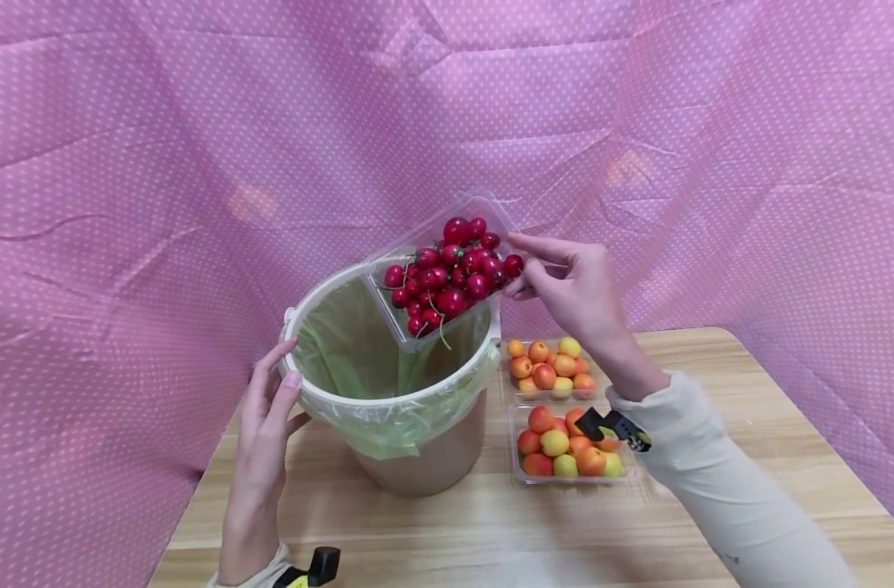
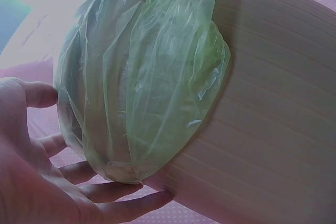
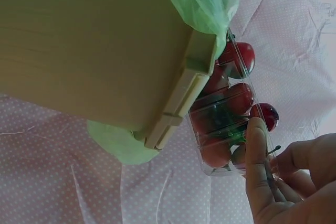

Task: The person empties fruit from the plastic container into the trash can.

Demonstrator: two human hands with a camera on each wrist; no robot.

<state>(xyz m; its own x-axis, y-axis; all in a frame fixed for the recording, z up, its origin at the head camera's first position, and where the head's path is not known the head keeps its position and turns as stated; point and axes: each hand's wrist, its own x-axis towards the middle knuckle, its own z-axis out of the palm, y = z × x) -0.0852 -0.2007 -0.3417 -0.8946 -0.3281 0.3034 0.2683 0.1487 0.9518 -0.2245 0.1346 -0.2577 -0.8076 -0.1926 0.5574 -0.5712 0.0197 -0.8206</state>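
Note:
Red cherries (image 1: 451, 300) with green stems lie in a clear plastic tray (image 1: 411, 341), tilted over the mouth of a bin (image 1: 435, 453). My right hand (image 1: 582, 286) pinches the tray's right edge between thumb and fingers. One cherry (image 3: 265, 116) sits at that edge, right by the fingertips. A thin green bag (image 2: 168, 82) lines the bin and folds down over its pale rim (image 1: 376, 403). My left hand (image 1: 259, 441) rests against the rim's left side, its fingers (image 2: 134, 206) spread along the bagged outside.
Two clear trays of orange and yellow fruit, a far one (image 1: 553, 367) and a near one (image 1: 564, 445), stand right of the bin on the wooden table (image 1: 718, 457). A pink dotted cloth (image 1: 270, 122) hangs behind and on both sides.

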